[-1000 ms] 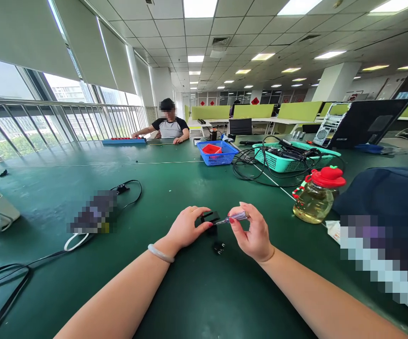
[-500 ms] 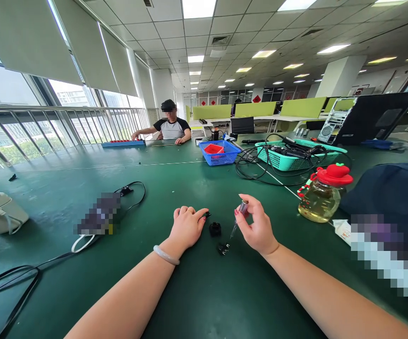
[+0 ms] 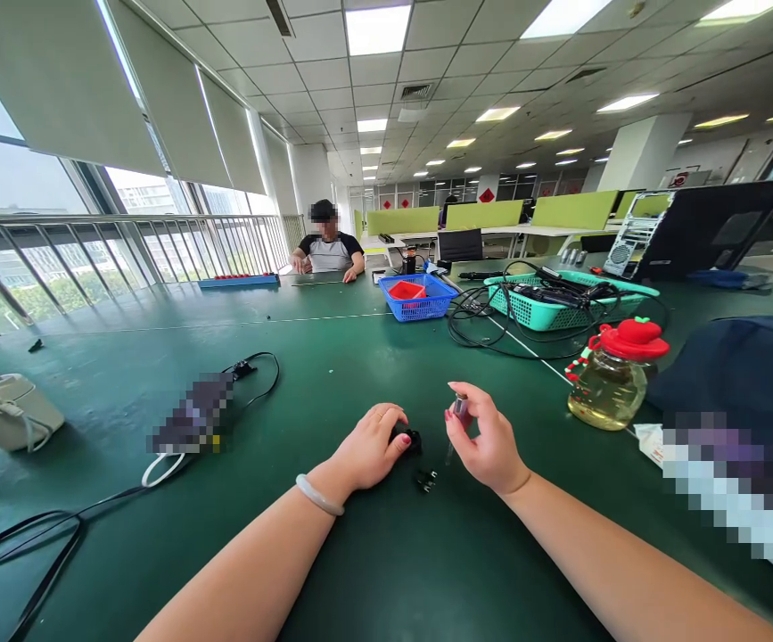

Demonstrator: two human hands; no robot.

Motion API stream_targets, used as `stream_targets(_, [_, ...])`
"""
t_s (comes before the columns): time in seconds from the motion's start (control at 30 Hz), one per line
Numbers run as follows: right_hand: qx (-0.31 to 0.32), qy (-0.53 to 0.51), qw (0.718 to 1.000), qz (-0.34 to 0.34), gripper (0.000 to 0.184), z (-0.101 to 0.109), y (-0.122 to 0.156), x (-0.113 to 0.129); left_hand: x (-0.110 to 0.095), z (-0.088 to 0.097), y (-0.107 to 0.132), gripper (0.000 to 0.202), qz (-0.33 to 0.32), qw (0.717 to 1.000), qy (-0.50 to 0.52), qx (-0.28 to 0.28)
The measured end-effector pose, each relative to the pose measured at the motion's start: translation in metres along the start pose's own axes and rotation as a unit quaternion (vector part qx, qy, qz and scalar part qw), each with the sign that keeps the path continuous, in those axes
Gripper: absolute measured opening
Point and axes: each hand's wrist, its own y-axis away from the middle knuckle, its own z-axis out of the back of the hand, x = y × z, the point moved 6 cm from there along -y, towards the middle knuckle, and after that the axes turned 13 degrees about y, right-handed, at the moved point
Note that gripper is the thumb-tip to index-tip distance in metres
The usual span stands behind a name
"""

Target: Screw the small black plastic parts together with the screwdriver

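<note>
Green tabletop (image 3: pixel 386 571) beneath, my left hand (image 3: pixel 374 448) now half-curls over the black block (image 3: pixel 415 440), uncovered moments ago beyond the pronged piece (image 3: pixel 426 482), seemingly to steady it, grip unclear; right of that piece, my right hand (image 3: pixel 488 443) pinches a screwdriver (image 3: pixel 461 407).

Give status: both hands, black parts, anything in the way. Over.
Left hand at larger black part, grip unclear. Right hand holding slim screwdriver-like tool, shaft downward. Smaller black piece on green table between hands, slightly nearer wearer; nothing seen blocking.
</note>
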Motion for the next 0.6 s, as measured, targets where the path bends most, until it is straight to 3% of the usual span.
stream_targets(0.13, [-0.008,0.005,1.000,-0.003,0.035,0.000,0.001,-0.004,-0.017,-0.011,0.005,0.046,-0.023,0.998,0.012,0.053])
stream_targets(0.47, [-0.023,0.035,0.997,-0.066,0.029,0.000,-0.001,-0.024,-0.058,-0.032,0.011,0.058,-0.027,0.990,-0.106,0.088])
stream_targets(0.6, [-0.018,0.033,0.999,-0.030,0.029,-0.002,-0.001,-0.020,-0.058,-0.031,0.010,0.041,-0.025,0.987,-0.133,0.089])
